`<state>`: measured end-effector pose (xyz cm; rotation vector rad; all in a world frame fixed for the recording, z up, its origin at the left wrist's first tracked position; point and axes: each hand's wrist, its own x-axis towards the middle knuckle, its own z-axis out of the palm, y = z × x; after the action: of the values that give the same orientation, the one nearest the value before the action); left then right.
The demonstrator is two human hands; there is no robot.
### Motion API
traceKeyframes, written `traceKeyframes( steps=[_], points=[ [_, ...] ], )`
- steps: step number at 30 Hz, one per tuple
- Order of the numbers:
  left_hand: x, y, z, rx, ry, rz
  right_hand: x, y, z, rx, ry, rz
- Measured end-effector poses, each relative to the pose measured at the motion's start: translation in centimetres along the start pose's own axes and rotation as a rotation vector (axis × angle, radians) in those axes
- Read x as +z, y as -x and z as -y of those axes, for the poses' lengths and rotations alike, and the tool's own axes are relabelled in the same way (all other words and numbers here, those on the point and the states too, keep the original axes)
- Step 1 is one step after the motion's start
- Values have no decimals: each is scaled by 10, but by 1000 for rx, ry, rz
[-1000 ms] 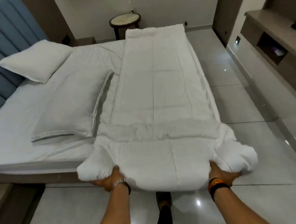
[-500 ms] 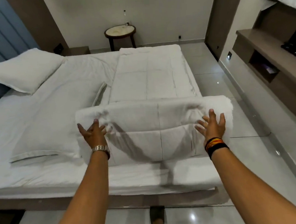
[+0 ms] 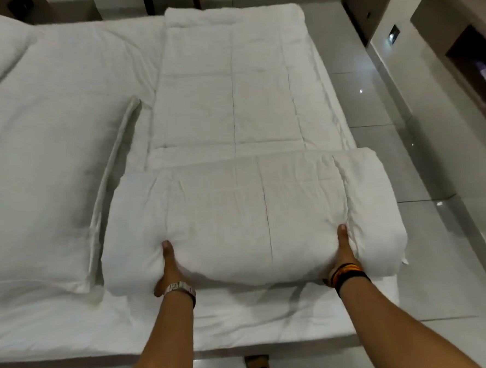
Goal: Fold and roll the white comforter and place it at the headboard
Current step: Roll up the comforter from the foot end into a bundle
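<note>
Fingers on both sides are tucked under the roll so we can't tell how they're spread; only the thumbs show, pressed into the top. Our left hand (image 3: 170, 269) and right hand (image 3: 343, 258) now clamp the near edge of the white comforter (image 3: 249, 217), where half a second ago they were open-palmed pushing it over. So one more turn is done, and a long flat stretch still runs up the bed (image 3: 62, 138). No containers here, just a pillow (image 3: 45, 173) beside the roll.
</note>
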<state>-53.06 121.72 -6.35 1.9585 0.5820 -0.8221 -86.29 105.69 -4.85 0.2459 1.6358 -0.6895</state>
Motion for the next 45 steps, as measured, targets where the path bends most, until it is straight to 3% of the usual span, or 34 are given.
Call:
traceKeyframes(
  steps=[1, 3, 7, 14, 19, 23, 25, 29, 30, 33, 36, 39, 42, 45],
  points=[
    [0, 2, -5, -19, -11, -52, 0, -6, -1, -79, 28, -60],
    [0, 10, -10, -160, 202, -90, -1, -6, 2, -227, 36, -134],
    [-17, 24, -5, -107, 355, -67, -22, 5, -10, -356, -18, -133],
    [-92, 86, 68, -141, 353, -97, -126, 44, -51, -384, 101, -148],
    [-177, 136, 152, -179, 387, -102, -242, 82, -107, -227, 91, -254],
    [-217, 171, 170, -169, 510, 27, -276, 117, -116, -236, 74, -155],
    [-215, 176, 143, -207, 691, 78, -261, 138, -101, -221, 17, -2],
    [-184, 208, 45, 14, 605, 181, -184, 186, -51, -330, -218, 44],
    [-170, 210, 17, 99, 594, 154, -161, 196, -36, -410, -198, 68],
    [-133, 213, -49, 394, 636, 355, -103, 206, 6, -662, -165, 217],
    [-95, 183, -77, 483, 525, 390, -64, 182, 17, -843, 73, 178],
    [-50, 129, -63, 374, 380, 306, -41, 123, -1, -865, 226, 51],
    [-9, 86, -45, 230, 204, 207, -14, 73, -12, -641, 305, 50],
    [26, 65, -63, 216, 76, -42, 22, 37, 1, -531, 301, 22]
  ],
)
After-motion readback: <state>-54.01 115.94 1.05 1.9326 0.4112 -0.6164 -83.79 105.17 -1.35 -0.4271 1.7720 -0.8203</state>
